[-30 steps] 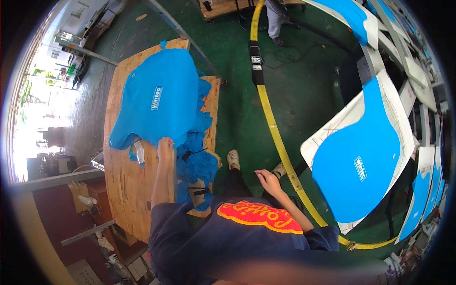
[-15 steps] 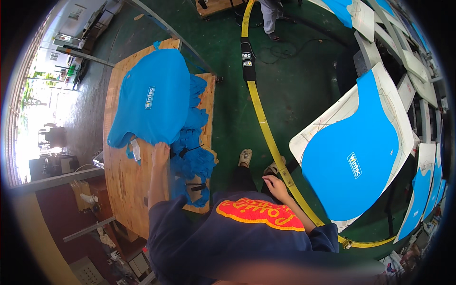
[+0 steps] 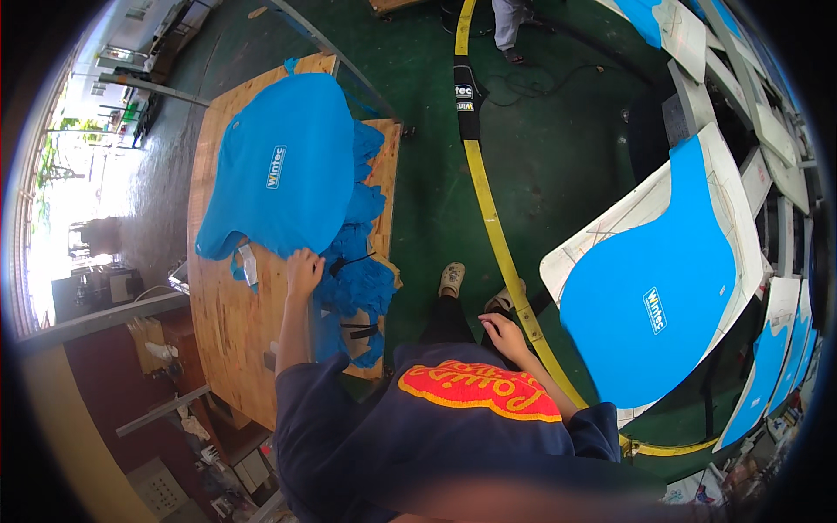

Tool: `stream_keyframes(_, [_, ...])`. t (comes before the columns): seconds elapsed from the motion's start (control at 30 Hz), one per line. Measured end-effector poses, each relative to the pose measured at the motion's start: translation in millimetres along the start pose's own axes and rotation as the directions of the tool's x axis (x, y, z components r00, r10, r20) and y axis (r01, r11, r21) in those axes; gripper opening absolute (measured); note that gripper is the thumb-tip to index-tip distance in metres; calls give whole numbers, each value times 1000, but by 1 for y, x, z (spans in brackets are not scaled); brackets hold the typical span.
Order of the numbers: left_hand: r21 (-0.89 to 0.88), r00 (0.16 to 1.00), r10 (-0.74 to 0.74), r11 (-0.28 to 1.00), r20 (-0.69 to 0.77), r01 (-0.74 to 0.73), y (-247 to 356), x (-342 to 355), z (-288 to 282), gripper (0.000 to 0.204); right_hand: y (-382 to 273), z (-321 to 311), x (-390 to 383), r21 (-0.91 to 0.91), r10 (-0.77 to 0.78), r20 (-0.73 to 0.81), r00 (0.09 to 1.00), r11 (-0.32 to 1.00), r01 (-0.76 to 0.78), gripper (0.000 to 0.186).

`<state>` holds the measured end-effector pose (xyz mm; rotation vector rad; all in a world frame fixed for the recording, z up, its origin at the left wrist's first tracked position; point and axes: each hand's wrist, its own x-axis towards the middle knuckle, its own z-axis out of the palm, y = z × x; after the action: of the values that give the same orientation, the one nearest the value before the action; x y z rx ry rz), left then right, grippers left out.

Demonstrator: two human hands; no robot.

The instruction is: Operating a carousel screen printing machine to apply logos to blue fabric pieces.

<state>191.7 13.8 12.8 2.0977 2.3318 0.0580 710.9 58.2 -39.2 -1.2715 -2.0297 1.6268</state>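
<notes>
A stack of smooth blue fabric pieces [image 3: 305, 174], the top one bearing a small white-framed label, lies on a wooden table [image 3: 227, 340] at my left. My left hand [image 3: 304, 272] is at the stack's near edge, fingers loosely bent and slightly apart, with nothing visible in them. Beside that hand is a heap of crumpled blue fabric [image 3: 359, 283] with dark straps. My right hand [image 3: 502, 332] hovers in front of my body near the yellow rail, fingers loosely extended and holding nothing. To its right, a flat blue cut piece [image 3: 632, 296] rests on a white board [image 3: 741, 222].
A curved yellow rail [image 3: 488, 200] with a black sleeve [image 3: 467, 100] runs along my right side. More white boards [image 3: 776, 139] with blue pieces sit on a metal frame at far right. Another person's leg [image 3: 508, 24] shows at the top. A cable [image 3: 558, 83] lies on the green floor.
My left hand has shifted slightly right and away from me along the stack's near edge. My right hand stays nearly still. The whole view has turned a little.
</notes>
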Motion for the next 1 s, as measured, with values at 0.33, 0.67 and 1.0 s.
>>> stream_keyframes(0.33, [-529, 834, 536, 750, 135, -396, 256, 91, 22, 11, -40, -135, -33, -212, -228, -420, 878, 966, 150, 25])
stream_keyframes(0.67, [-902, 855, 479, 431, 199, -32, 603, 435, 117, 65, 101, -233, -167, 126, 291, -951, 105, 674, -728, 57])
stream_keyframes(1.0, [-778, 575, 535, 311, 618, 546, 735, 579, 141, 81, 127, -226, -183, 107, 339, -928, 156, 643, -759, 64])
